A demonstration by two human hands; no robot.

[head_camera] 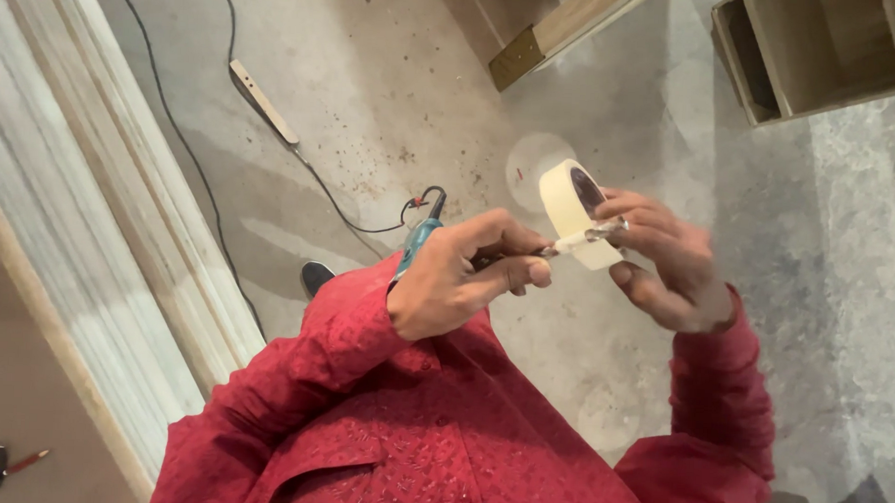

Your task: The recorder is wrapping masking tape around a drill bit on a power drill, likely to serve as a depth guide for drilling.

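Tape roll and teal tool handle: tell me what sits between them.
In the head view, between the cream tape roll and the teal tool handle are the left hand and the tool's thin tape-wrapped tip.

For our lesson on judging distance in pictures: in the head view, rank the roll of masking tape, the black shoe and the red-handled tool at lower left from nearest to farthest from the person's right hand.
1. Roll of masking tape: held by the right hand.
2. Black shoe: on the floor, left of both hands.
3. Red-handled tool: bottom left corner, beyond the white boards.
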